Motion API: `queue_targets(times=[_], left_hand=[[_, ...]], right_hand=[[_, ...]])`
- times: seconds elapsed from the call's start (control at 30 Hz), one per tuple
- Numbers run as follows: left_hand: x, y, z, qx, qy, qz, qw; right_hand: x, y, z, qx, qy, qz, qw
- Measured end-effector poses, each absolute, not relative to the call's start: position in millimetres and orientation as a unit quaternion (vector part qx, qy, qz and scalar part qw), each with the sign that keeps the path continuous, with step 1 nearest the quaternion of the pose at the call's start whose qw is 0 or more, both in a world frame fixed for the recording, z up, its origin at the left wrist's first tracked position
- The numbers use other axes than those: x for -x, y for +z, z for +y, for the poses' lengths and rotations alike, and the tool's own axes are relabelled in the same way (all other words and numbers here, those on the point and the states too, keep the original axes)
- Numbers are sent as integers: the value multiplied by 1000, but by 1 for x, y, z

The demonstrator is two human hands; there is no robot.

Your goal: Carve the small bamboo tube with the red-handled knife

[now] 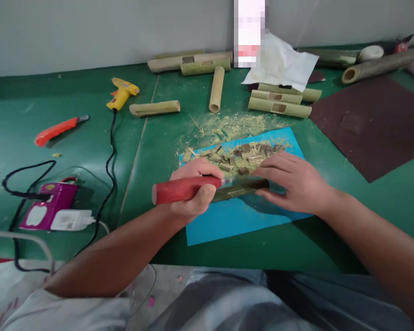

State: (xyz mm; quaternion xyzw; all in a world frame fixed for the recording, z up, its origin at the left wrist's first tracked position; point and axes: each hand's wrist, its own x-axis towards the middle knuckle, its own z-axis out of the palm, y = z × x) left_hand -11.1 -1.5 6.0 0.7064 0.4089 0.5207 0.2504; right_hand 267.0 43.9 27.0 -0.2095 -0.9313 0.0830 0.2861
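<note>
My left hand (196,188) is wrapped round the red wooden handle (179,189) of a tool. A thin, pale metal blade runs right from the handle, too blurred to tell its kind, and lies along a dark green bamboo tube (239,191). My right hand (291,181) grips the tube's right end between thumb and fingers, close to the blade's far end. The tube's left end is hidden behind my left hand. Beneath both hands lies a blue sheet (221,225), with bamboo chips (246,154) and sawdust scattered on its far part.
Cut bamboo tubes (279,107) lie farther back. To the left are a yellow glue gun (122,94), an orange utility knife (60,130) and a purple power strip (53,202) with cords. Dark brown sandpaper (372,124) is at right, white paper (281,62) behind.
</note>
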Motion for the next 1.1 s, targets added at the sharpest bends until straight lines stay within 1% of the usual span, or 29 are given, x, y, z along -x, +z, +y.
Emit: queue_targets(times=[0.1,0.23,0.4,0.57,0.63,0.7,0.73,0.8,0.87,0.9,0.97,1.03,1.1], left_hand=[[5,8,1,-662,590,417,202],[-3,15,2,-640,637,369,219],[-5,17,-1,-652,618,362,248],[-4,18,-5,-676,588,364,255],[-2,18,-4,-688,574,363,258],[2,19,-2,-700,569,346,258],[4,20,-1,-706,569,333,258],[9,25,2,-726,558,311,255],[15,34,5,-749,519,329,249],[18,38,6,-769,476,354,238],[22,45,8,-813,357,418,191],[25,48,9,-846,259,443,145],[27,45,10,-872,195,433,116]], right_hand=[[-272,43,46,233,68,-928,282],[-261,65,43,239,79,-930,267],[-219,71,29,241,40,-933,263],[-190,66,23,224,-72,-918,318],[-187,65,24,215,-106,-917,319],[-188,64,25,227,-110,-917,309],[-190,64,26,246,-96,-914,308],[-198,64,31,310,-29,-895,319],[-209,64,37,368,83,-850,367],[-214,64,40,383,135,-824,396],[-224,63,45,400,207,-787,422],[-231,62,47,402,262,-760,439],[-234,60,46,412,305,-743,430]])
